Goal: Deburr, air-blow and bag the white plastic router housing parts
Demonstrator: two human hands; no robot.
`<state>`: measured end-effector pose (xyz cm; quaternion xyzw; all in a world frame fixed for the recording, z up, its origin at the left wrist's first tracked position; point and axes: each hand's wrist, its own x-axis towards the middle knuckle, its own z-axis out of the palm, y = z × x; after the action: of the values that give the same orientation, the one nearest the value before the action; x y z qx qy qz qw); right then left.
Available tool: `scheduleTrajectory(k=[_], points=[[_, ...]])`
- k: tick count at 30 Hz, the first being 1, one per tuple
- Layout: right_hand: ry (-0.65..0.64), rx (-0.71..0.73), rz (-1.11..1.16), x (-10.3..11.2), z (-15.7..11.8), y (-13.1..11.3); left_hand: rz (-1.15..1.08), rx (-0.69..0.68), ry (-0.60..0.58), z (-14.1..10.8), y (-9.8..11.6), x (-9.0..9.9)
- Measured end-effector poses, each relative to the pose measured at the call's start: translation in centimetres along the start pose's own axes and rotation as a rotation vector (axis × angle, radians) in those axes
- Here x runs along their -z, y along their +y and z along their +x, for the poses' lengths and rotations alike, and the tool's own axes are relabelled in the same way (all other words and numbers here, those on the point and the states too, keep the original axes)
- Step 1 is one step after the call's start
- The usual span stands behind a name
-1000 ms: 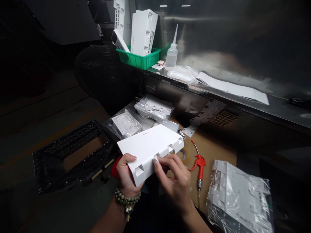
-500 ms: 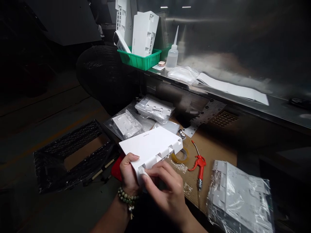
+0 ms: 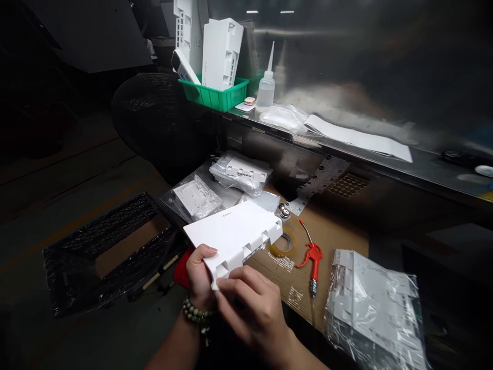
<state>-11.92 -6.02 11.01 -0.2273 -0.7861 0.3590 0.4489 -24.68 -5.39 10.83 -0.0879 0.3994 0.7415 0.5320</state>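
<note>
We are gripping a white casing (image 3: 234, 228) at its near end with our left hand (image 3: 202, 275); our right fingers (image 3: 227, 290) are touching its corner, whether pinching anything we cannot tell. Beyond them, a tape roll (image 3: 284, 253) and red air gun (image 3: 315, 257) are lying.

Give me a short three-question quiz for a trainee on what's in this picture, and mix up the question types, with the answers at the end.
1. True or false: the right hand is gripping the red air gun.
2. Which of these stands on the metal shelf?
a) yellow tape roll
b) squeeze bottle
c) black crate
3. Fill the gap: the left hand has ____ around its wrist.

Key
1. False; the right hand has its fingertips at the near corner of the white housing, and the red air gun lies on the brown cardboard.
2. b
3. Beaded bracelets
</note>
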Motion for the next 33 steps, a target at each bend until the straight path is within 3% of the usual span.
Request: scheduleTrajectory(k=[2,7,9,13,15,18,20,27,33], points=[[0.026,-0.107,0.078,1.6,-0.1,0.3,-0.008,0.015,-0.012,0.5,0.9,0.9],[0.468,-0.35,-0.151,6.9,-0.6,3.4,0.024,-0.015,-0.102,2.0,3.3,3.9],[0.543,-0.365,-0.227,8.0,-0.7,4.6,0.027,-0.041,-0.131,2.2,3.7,4.8],[0.486,-0.276,-0.329,8.3,-0.4,5.5,0.016,-0.126,-0.077,1.6,3.6,4.7],[0.518,-0.259,-0.385,8.5,-0.4,5.8,0.03,-0.175,-0.071,1.1,3.5,4.0],[0.627,-0.357,-0.366,9.4,-0.7,6.6,0.023,-0.237,-0.094,0.4,3.4,3.1],[0.651,-0.488,-0.235,9.9,-0.9,7.3,0.014,-0.245,-0.109,0.1,3.4,3.0],[0.603,-0.799,0.48,8.5,-0.5,8.0,0.06,-0.068,-0.118,-0.3,2.8,4.6],[0.549,-0.862,0.471,6.9,-0.9,8.7,0.153,0.05,-0.234,0.2,3.0,4.1]])
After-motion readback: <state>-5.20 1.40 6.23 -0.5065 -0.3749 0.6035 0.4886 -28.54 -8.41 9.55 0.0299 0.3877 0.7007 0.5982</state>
